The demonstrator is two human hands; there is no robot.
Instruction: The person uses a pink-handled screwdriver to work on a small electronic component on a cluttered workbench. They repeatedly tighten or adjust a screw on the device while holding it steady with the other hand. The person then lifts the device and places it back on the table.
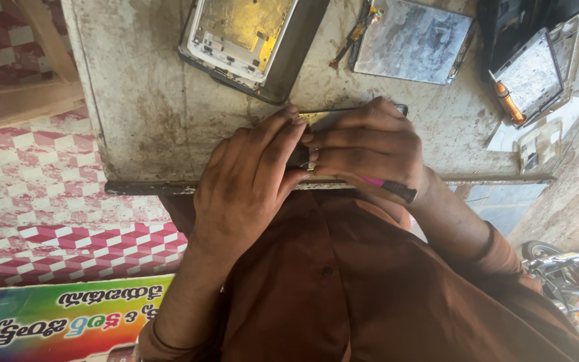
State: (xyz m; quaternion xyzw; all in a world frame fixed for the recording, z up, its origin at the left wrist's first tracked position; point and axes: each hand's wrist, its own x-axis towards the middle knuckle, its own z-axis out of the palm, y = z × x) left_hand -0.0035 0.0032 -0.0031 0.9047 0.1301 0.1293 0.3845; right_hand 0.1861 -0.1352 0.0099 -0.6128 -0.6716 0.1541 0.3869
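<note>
Both hands work at the tabletop's near edge: the left hand has its grip closed on a dark phone, and the right hand presses it, clamping a pink-handled screwdriver. Beyond lie an opened tablet frame, a grey panel and an orange screwdriver.

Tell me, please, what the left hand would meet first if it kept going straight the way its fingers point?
The left hand points up and right; it would probably meet the small dark device first, then the right hand on it, though depth is unclear.
</note>
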